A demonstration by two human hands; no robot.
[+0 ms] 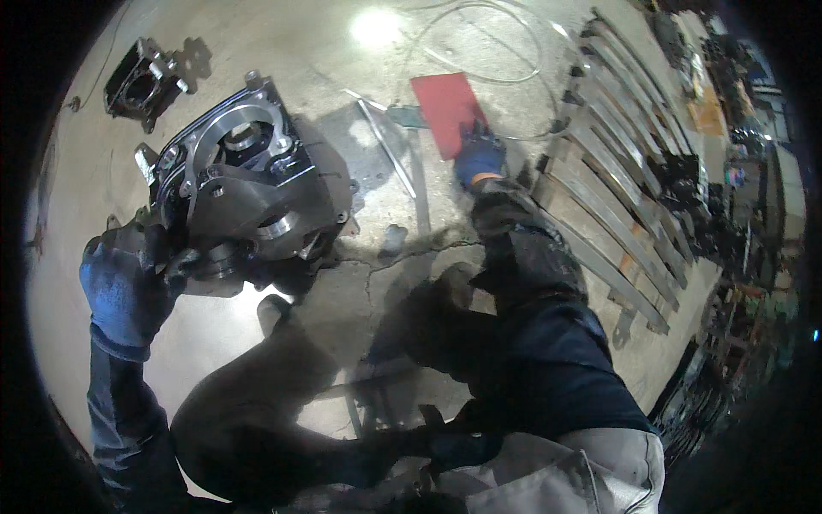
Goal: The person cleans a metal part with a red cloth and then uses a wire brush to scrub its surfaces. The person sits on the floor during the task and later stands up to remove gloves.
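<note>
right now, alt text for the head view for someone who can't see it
A person in blue gloves grips a large grey metal housing with the left hand while the right hand reaches to a red sheet on the concrete floor. Metal slats lie to the right, a smaller dark casting at upper left.

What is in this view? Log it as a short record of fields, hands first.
left hand: gloved left hand grips the edge of a large metal housing, holding it tilted
right hand: gloved right hand reaches to a flat red sheet on the floor; contact looks likely
floor: cracked concrete floor
nearby: second smaller housing upper left, thin metal rods, clear hose loop, wooden pallet at right
</note>
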